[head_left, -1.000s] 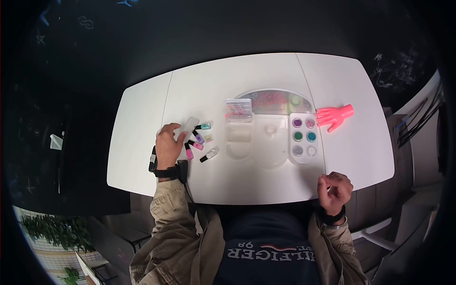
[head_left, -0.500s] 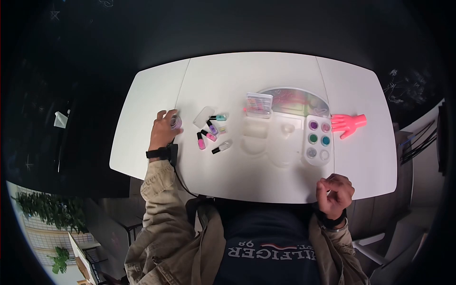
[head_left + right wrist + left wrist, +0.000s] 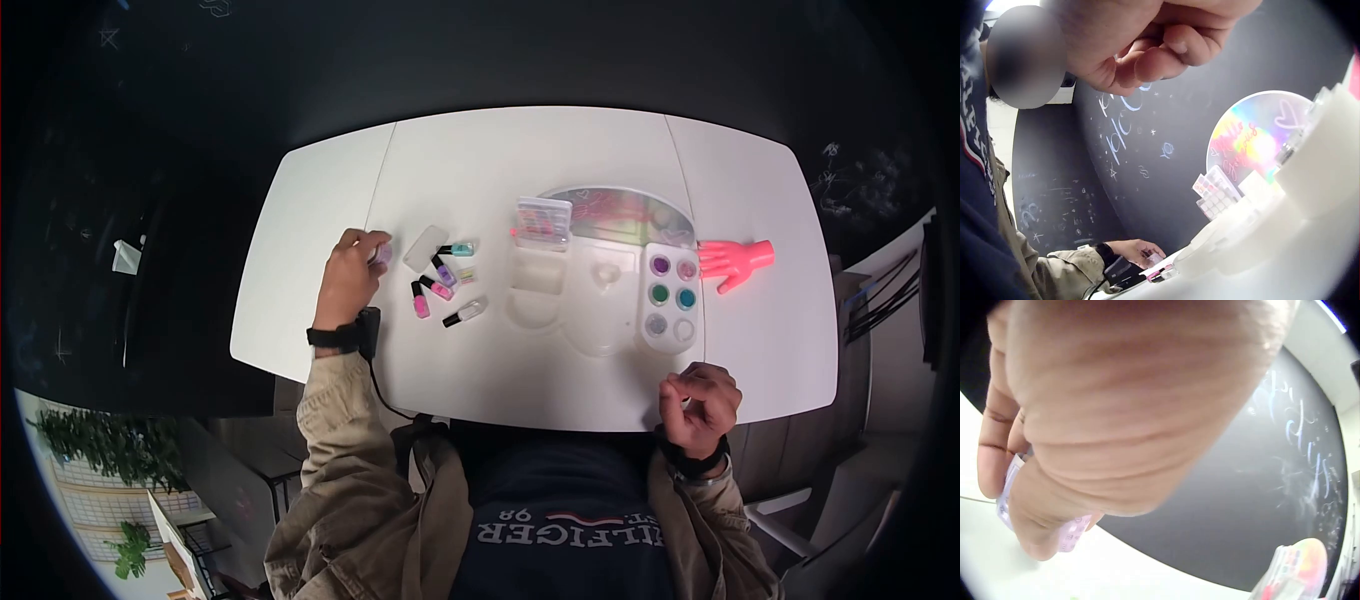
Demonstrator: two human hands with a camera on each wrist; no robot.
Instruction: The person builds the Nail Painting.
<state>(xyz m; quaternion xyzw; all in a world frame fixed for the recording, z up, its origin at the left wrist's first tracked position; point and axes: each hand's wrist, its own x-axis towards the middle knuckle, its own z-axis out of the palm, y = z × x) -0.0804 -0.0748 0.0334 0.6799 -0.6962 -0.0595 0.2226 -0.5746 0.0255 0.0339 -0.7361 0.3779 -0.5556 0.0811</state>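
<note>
In the head view my left hand (image 3: 348,285) holds a small lilac item (image 3: 382,252) above the left part of the white table. The left wrist view shows the thumb and fingers gripping this lilac, patterned item (image 3: 1072,534), much of it hidden by the hand. Right of it lie a clear lid (image 3: 428,249), a teal bottle (image 3: 462,249), a purple bottle (image 3: 445,273), pink bottles (image 3: 420,303) and a clear bottle (image 3: 468,311). My right hand (image 3: 700,408) is at the table's front edge, its fingers loosely curled, with nothing visible in them.
A white tray (image 3: 598,325) with a shiny rounded back panel (image 3: 630,212) stands mid-table. It has a clear case (image 3: 542,222) at its left and a holder of several glitter pots (image 3: 671,336) at its right. A pink model hand (image 3: 738,264) lies further right.
My left hand has moved left from beside the clear lid to the lilac item and now grips it, its fingers drawn closer together. The right hand has hardly moved. The head view has shifted.
</note>
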